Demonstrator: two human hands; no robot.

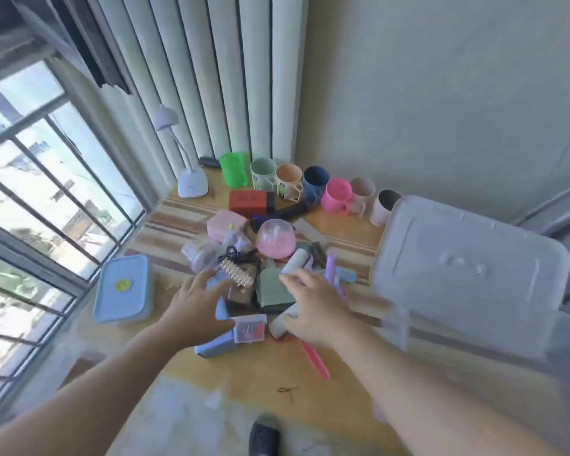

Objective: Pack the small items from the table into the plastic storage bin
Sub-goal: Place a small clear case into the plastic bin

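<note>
While both arms reach in, the surface carries it all | plastic storage bin right, lid on | small items heaped centre | left hand spread over pile | right hand grips white tube

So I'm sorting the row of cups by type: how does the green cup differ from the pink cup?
The green cup stands at the left end of the row, by the curtain; the pink cup sits further right. The green cup looks see-through and taller; the pink cup is opaque and squatter. The pink cup's handle faces the camera. Both stand upright with open mouths.
</note>
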